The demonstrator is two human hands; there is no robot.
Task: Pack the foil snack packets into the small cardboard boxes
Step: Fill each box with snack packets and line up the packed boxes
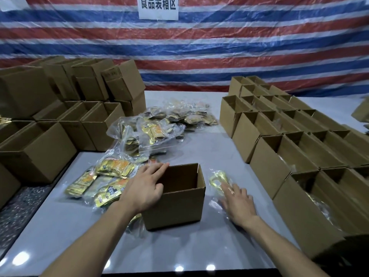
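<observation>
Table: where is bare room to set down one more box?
Bare: the near table edge in front of the open box, and the strip between the packet bags and the right box rows. Crowded: left of the open box.

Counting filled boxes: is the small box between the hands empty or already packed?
Apparently empty. The open-topped cardboard box shows only bare inner walls, with no foil in sight, though its floor is hidden from this angle.
</observation>
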